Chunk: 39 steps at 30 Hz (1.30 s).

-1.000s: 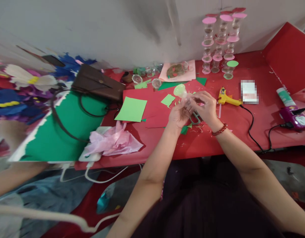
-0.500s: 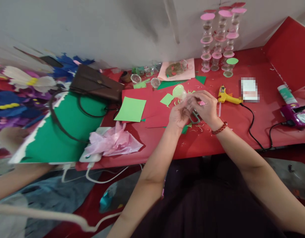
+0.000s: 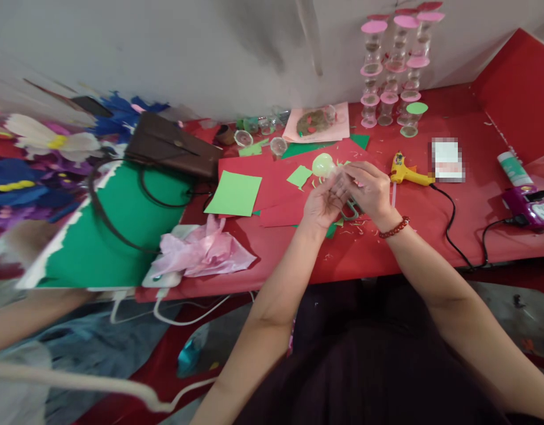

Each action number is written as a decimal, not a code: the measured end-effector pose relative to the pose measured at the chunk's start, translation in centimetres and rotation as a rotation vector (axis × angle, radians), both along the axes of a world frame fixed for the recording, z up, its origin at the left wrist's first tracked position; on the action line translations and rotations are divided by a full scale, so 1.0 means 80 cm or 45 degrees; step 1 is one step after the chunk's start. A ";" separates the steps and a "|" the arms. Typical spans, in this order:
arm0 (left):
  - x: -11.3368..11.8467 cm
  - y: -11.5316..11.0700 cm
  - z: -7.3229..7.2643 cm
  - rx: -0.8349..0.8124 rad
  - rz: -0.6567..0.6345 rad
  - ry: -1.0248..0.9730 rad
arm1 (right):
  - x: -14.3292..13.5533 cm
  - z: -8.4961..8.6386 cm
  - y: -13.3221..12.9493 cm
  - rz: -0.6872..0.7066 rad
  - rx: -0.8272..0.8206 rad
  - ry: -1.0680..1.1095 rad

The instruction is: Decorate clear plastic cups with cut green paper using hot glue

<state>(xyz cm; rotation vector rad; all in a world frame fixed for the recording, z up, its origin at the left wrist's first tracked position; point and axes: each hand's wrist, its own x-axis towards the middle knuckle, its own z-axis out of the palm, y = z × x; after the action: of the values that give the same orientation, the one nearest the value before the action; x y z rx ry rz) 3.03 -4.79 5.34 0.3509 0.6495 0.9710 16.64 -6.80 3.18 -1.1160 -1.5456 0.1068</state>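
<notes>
My left hand (image 3: 324,203) is closed around a small clear plastic cup with a pale green paper disc (image 3: 323,166) on its far end. The fingers hide most of the cup. My right hand (image 3: 368,188), with a red bead bracelet on its wrist, meets the left one; its fingertips are pinched together close to the cup, and what lies between them is too small to make out. Below the hands, the grey-green handles of scissors (image 3: 352,211) show. Left of the disc lies a cut green paper scrap (image 3: 299,176).
A yellow glue gun (image 3: 409,174) with a cord lies to the right. Stacked clear cups with pink discs (image 3: 389,97) stand at the back. Left are a green paper square (image 3: 234,193), a pink plastic bag (image 3: 210,251) and a brown bag (image 3: 174,147). Another person's arm (image 3: 37,319) reaches in at far left.
Both hands have shifted very slightly right in the view, along with the whole scene. The left fingers look a little more opened out around the cup; the hold stays the same.
</notes>
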 end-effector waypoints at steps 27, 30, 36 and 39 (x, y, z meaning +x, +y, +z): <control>0.000 0.004 -0.001 -0.029 0.032 -0.016 | -0.004 0.003 0.008 -0.149 -0.081 0.240; -0.002 0.007 -0.007 -0.014 0.006 -0.021 | -0.007 0.003 0.004 -0.152 -0.110 0.065; 0.005 0.001 -0.008 -0.022 0.004 0.050 | -0.007 -0.001 0.002 -0.323 -0.137 -0.156; 0.007 -0.001 -0.007 -0.045 0.025 0.075 | -0.004 -0.004 0.003 -0.327 -0.131 -0.199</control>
<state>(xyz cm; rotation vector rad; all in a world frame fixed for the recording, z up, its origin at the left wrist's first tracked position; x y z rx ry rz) 3.58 -4.85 4.82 0.3431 0.7237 0.9696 16.34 -6.56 2.89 -1.4234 -1.5327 -0.0774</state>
